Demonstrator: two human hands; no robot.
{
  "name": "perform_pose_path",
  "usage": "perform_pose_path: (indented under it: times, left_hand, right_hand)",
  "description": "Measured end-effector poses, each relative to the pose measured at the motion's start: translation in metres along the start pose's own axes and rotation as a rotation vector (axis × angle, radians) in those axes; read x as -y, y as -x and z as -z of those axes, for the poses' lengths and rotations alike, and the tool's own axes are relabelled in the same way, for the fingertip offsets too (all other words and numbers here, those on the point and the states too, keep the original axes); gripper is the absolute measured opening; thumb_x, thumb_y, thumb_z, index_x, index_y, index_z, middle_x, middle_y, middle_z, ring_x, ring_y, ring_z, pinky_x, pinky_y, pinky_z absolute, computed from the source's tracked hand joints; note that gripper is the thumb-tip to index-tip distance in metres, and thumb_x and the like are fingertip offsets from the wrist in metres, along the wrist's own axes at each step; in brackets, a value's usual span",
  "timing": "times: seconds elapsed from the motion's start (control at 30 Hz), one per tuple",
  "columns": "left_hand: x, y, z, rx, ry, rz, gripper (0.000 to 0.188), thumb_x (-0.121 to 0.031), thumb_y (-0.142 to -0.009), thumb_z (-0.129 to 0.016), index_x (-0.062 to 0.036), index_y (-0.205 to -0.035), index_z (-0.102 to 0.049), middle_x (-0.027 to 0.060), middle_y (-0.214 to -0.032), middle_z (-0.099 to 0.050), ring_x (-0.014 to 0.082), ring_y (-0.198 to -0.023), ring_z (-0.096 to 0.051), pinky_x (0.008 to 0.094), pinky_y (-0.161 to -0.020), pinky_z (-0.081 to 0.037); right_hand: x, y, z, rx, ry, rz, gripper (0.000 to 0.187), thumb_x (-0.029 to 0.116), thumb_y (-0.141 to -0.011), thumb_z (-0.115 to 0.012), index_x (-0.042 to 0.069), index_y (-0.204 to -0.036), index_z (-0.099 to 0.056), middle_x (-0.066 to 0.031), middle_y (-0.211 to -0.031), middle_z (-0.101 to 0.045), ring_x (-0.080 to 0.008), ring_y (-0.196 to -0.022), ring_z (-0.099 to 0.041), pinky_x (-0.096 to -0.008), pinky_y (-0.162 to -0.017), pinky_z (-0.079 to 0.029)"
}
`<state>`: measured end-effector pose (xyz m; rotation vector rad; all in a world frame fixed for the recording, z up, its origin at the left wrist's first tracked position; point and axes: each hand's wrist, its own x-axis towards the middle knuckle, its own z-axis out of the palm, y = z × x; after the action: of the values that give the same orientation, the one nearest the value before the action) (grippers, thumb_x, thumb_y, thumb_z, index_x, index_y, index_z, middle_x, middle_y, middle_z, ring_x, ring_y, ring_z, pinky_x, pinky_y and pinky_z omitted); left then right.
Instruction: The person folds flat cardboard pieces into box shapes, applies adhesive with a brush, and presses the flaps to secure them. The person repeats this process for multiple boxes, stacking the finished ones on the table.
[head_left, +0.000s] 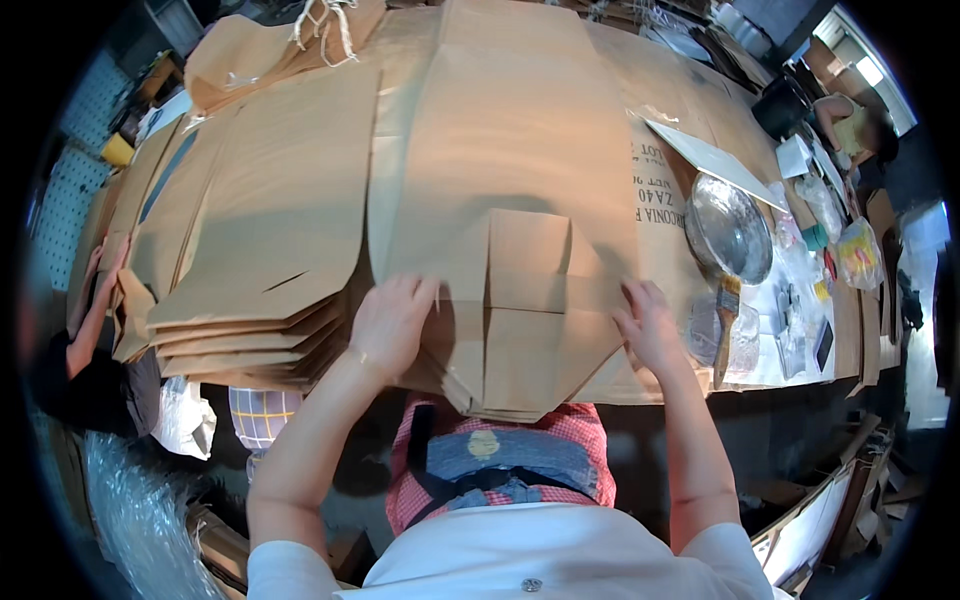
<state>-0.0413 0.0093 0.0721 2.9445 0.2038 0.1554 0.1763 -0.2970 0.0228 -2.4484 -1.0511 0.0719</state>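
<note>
A large brown paper bag (530, 120) lies in front of me on the table. Its near end is folded into a many-sided flap, with a squarish panel (527, 255) in the middle and slanted corners. My left hand (395, 318) holds the left edge of the folded end, fingers curled over the paper. On the opposite edge my right hand (648, 318) pinches the paper between thumb and fingers. Parts of the fingertips on both sides are hidden by the paper. The bag's near lip hangs slightly over the table's front edge.
Left of it is a stack of folded paper bags (270, 220). On the right are a metal bowl (728, 230), a paintbrush (727, 325), a white board (712, 163) and plastic-wrapped items (858, 255). Another person's hands (105, 262) work at far left; a person (845, 125) is at far right.
</note>
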Motion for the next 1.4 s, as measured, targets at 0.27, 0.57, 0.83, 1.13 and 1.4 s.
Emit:
perform_pose_path:
  times: [0.27, 0.57, 0.83, 1.13, 1.4]
  left_hand:
    - [0.046, -0.11, -0.033, 0.432, 0.395, 0.271, 0.016, -0.007, -0.065, -0.068, -0.001, -0.08, -0.067, 0.0179, -0.073, -0.065, 0.0337, -0.068, -0.063, 0.0401, -0.063, -0.05]
    - [-0.007, -0.044, -0.044, 0.054, -0.314, -0.104, 0.044, -0.012, -0.078, -0.056, 0.0049, -0.118, -0.055, 0.0239, -0.127, -0.054, 0.0354, -0.119, -0.051, 0.0447, -0.106, -0.037]
    - [-0.013, -0.015, -0.059, 0.176, 0.103, -0.046, 0.098, -0.053, -0.076, -0.06, 0.0115, -0.141, -0.025, 0.0292, -0.147, -0.027, 0.0395, -0.14, -0.023, 0.046, -0.117, -0.015]
    - [0.029, -0.041, -0.051, -0.03, 0.741, 0.154, 0.055, -0.008, -0.078, -0.059, 0.0013, -0.131, -0.045, 0.0212, -0.121, -0.056, 0.0359, -0.115, -0.052, 0.0387, -0.1, -0.042]
    - [-0.025, -0.07, -0.082, -0.438, 0.472, 0.217, 0.038, -0.017, -0.074, -0.077, -0.0027, -0.105, -0.061, 0.0131, -0.088, -0.063, 0.0305, -0.08, -0.06, 0.0384, -0.072, -0.05]
  right_hand:
    - [0.007, -0.076, 0.019, 0.62, -0.368, -0.367, 0.023, 0.013, -0.074, -0.071, 0.002, -0.09, -0.059, -0.0106, -0.086, -0.059, -0.0278, -0.087, -0.059, -0.0357, -0.075, -0.048]
    - [0.043, -0.024, -0.007, 0.153, 0.152, 0.332, 0.052, 0.015, -0.075, -0.064, 0.0, -0.124, -0.054, -0.0195, -0.121, -0.057, -0.0334, -0.114, -0.053, -0.0427, -0.095, -0.044]
    - [0.063, 0.013, -0.04, 0.205, 0.092, 0.19, 0.093, 0.042, -0.076, -0.071, -0.005, -0.143, -0.027, -0.0222, -0.148, -0.031, -0.0344, -0.139, -0.028, -0.0434, -0.113, -0.025]
    - [0.017, -0.023, -0.028, 0.065, -0.64, -0.218, 0.027, 0.006, -0.087, -0.062, 0.002, -0.114, -0.061, -0.0118, -0.109, -0.06, -0.0194, -0.103, -0.056, -0.0294, -0.091, -0.043]
    - [0.014, -0.024, -0.042, -0.209, -0.601, -0.05, 0.016, 0.003, -0.083, -0.064, 0.002, -0.099, -0.066, -0.0116, -0.097, -0.063, -0.0249, -0.088, -0.06, -0.031, -0.074, -0.05]
